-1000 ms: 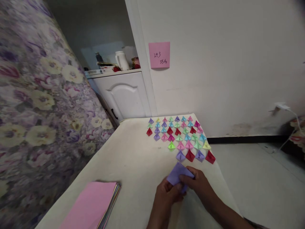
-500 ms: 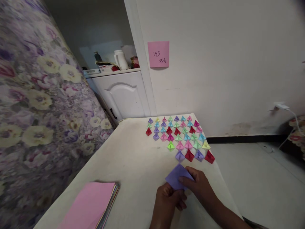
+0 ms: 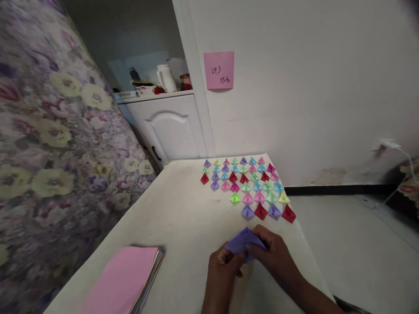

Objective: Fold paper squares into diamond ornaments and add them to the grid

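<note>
A folded purple paper (image 3: 242,240) is pinched between both my hands just above the cream table (image 3: 183,218), near its front right. My left hand (image 3: 224,272) grips its near lower edge with curled fingers. My right hand (image 3: 273,253) closes over its right side, thumb on top. Beyond the paper lie several small folded paper pieces (image 3: 248,185) in rows, coloured red, purple, pink, green, blue and yellow. A stack of coloured paper sheets (image 3: 126,283), pink on top, lies at the front left of the table.
A flowered fabric surface (image 3: 49,144) rises along the left. A white cabinet (image 3: 170,126) with a jug (image 3: 166,78) stands behind. A pink note (image 3: 218,69) hangs on the wall. The table's right edge drops to a pale floor (image 3: 360,248).
The purple paper has tilted flatter and lower between my hands. My left fingers have shifted along its near edge. The view has moved slightly.
</note>
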`<state>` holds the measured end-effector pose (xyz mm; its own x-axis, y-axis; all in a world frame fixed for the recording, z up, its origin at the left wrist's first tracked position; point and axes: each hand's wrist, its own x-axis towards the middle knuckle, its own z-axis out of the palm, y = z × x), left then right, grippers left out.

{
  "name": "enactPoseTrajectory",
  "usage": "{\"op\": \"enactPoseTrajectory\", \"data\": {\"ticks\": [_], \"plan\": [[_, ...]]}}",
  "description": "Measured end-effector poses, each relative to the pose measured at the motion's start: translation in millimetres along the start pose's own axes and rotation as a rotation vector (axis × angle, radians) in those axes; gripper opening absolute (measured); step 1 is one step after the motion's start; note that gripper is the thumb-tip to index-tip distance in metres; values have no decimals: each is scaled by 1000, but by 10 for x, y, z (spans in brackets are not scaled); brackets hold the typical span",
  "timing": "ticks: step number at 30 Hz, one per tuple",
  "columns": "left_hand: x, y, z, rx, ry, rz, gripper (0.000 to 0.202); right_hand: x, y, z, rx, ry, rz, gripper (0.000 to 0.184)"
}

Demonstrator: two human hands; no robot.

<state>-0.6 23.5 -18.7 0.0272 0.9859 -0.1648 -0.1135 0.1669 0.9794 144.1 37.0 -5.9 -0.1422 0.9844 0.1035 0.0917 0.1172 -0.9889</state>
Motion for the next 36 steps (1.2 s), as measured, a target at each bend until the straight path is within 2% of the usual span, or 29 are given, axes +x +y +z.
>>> {"op": "enactPoseTrajectory", "data": {"ticks": [5,8,12,14,17,36], "plan": [[-76,54,65,-183,-56,-107,28,7,-27,-2,-50,-17,-28,5],[-92,88,65,-213,-31,-181,30,-1,-22,6,-62,-14,-18,3],[-80,95,44,-250,6,-204,34,-22,-11,-30,-106,150,-120,26],[-73,89,42,-263,21,-206,33,-24,-14,-64,-131,199,-212,27],[-67,79,50,-261,41,-216,31,-14,-33,-100,-149,168,-258,22],[-96,83,73,-285,-15,-210,32,24,-45,-60,-141,53,-137,8]]}}
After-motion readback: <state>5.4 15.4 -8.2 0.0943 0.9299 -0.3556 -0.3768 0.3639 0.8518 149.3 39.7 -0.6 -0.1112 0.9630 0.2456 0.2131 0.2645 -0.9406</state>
